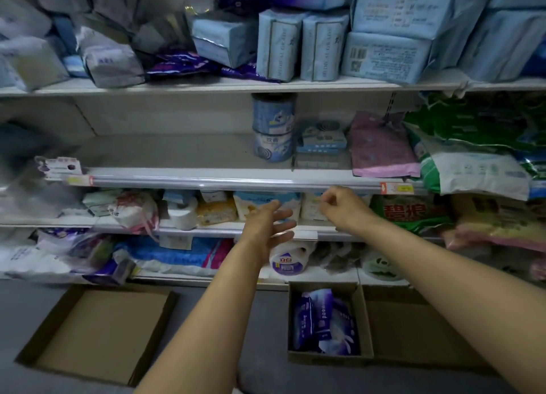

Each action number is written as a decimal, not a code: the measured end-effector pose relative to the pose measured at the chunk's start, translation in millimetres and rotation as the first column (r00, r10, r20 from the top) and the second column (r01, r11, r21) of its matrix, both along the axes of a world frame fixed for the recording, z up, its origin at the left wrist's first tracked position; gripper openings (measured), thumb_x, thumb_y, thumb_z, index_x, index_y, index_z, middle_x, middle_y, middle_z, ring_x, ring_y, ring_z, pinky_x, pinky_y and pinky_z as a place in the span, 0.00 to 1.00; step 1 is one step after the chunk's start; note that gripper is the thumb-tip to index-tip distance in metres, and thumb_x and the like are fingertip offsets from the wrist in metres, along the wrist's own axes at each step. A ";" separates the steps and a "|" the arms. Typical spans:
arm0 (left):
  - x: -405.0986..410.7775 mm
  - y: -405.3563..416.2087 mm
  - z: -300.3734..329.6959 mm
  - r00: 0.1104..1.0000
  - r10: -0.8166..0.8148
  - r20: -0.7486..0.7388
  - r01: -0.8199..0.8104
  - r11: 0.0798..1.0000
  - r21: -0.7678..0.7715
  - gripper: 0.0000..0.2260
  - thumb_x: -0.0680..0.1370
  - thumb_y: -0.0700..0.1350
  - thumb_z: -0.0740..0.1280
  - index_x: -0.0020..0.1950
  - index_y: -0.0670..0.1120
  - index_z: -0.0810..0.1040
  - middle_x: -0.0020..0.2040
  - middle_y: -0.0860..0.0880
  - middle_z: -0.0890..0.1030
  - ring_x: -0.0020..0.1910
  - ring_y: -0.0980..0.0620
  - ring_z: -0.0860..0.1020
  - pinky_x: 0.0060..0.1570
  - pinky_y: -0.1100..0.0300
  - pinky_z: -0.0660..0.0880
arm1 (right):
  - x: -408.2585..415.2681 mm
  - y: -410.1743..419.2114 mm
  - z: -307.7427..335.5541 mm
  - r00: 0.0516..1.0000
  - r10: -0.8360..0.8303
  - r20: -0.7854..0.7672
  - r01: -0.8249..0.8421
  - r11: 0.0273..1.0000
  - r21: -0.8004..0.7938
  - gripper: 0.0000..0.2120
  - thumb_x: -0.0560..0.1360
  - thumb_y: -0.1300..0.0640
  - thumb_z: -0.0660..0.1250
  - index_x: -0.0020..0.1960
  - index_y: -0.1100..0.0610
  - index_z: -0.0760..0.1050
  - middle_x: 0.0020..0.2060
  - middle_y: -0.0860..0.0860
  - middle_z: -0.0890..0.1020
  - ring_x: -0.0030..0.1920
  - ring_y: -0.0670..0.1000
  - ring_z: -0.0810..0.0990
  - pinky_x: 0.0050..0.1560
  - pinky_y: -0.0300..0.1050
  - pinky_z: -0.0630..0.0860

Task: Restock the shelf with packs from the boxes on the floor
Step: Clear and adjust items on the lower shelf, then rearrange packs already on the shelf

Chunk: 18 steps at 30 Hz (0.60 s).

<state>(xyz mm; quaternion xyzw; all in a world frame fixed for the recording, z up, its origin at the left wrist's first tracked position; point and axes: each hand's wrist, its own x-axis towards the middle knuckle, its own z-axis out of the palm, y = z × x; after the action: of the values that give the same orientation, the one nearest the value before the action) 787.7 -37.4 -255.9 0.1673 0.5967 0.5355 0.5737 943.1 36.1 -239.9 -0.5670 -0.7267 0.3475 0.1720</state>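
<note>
Both arms reach toward the white shelf unit (pixel 183 178). My left hand (pixel 271 223) is spread, fingers straight, in front of a white and blue pack (pixel 266 200) on the lower shelf, holding nothing. My right hand (pixel 339 206) hangs just under the middle shelf's front rail with fingers loosely curled, empty, in front of a pale pack (pixel 310 207). On the floor a small cardboard box (pixel 365 319) holds purple packs (pixel 322 319). A wide flat cardboard box (pixel 97 331) at the left shows only its bare bottom.
The top shelf is crowded with light blue packs (pixel 322 48). The middle shelf carries two stacked tins (pixel 273 127), small boxes (pixel 320 145), a pink pack (pixel 381 145) and green bags (pixel 472 145), with bare board to the left. A third box (pixel 413 328) lies right.
</note>
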 end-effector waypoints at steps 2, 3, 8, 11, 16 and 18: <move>-13.0 -0.3 11.6 1.000 0.024 -0.004 -0.024 0.999 0.029 0.10 0.83 0.47 0.61 0.61 0.46 0.76 0.55 0.45 0.83 0.53 0.45 0.83 0.48 0.52 0.81 | -16.8 -1.3 10.3 0.995 0.019 -0.096 -0.020 1.000 -0.006 0.06 0.78 0.56 0.63 0.42 0.50 0.72 0.38 0.48 0.77 0.46 0.54 0.79 0.47 0.51 0.79; -21.8 0.0 17.4 0.999 0.034 -0.011 -0.034 0.998 0.044 0.09 0.82 0.47 0.62 0.60 0.47 0.76 0.54 0.45 0.83 0.52 0.46 0.83 0.47 0.52 0.81 | -26.9 -1.3 17.2 0.990 0.023 -0.138 -0.024 1.000 -0.005 0.07 0.78 0.56 0.63 0.41 0.49 0.72 0.38 0.48 0.78 0.47 0.54 0.80 0.47 0.51 0.79; -67.6 4.3 53.6 0.994 0.085 -0.062 -0.076 0.988 0.132 0.09 0.82 0.47 0.61 0.60 0.48 0.76 0.52 0.47 0.84 0.50 0.47 0.83 0.44 0.55 0.80 | -72.5 2.6 58.2 0.943 0.057 -0.327 -0.056 0.998 0.014 0.06 0.79 0.57 0.63 0.44 0.50 0.74 0.43 0.51 0.80 0.45 0.53 0.82 0.45 0.50 0.79; -97.6 9.0 82.6 0.988 0.113 -0.102 -0.090 0.973 0.211 0.09 0.83 0.46 0.60 0.60 0.47 0.76 0.52 0.46 0.83 0.49 0.47 0.83 0.43 0.55 0.79 | -104.0 10.5 84.8 0.918 0.082 -0.389 -0.066 0.996 0.055 0.08 0.79 0.59 0.62 0.43 0.51 0.74 0.42 0.51 0.81 0.41 0.53 0.83 0.38 0.47 0.79; -160.0 21.5 126.8 0.971 0.151 -0.187 -0.087 0.946 0.311 0.08 0.83 0.46 0.61 0.58 0.46 0.77 0.54 0.44 0.83 0.50 0.45 0.82 0.48 0.53 0.79 | -167.5 27.9 125.0 0.882 0.120 -0.457 -0.060 0.988 0.143 0.08 0.79 0.62 0.62 0.43 0.52 0.74 0.42 0.53 0.80 0.37 0.51 0.81 0.37 0.48 0.77; -187.5 26.2 142.5 0.963 0.168 -0.212 -0.088 0.936 0.340 0.09 0.83 0.46 0.61 0.59 0.46 0.77 0.53 0.44 0.83 0.50 0.45 0.82 0.47 0.54 0.79 | -195.6 33.1 138.9 0.873 0.147 -0.466 -0.075 0.983 0.170 0.08 0.80 0.62 0.62 0.44 0.52 0.74 0.43 0.54 0.80 0.39 0.53 0.81 0.37 0.47 0.77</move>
<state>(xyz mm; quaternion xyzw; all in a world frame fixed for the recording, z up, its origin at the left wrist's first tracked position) 600.1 -11.2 -113.5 0.2837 0.5732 0.6398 0.4261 747.5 69.2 -100.9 -0.4072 -0.7170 0.4312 0.3663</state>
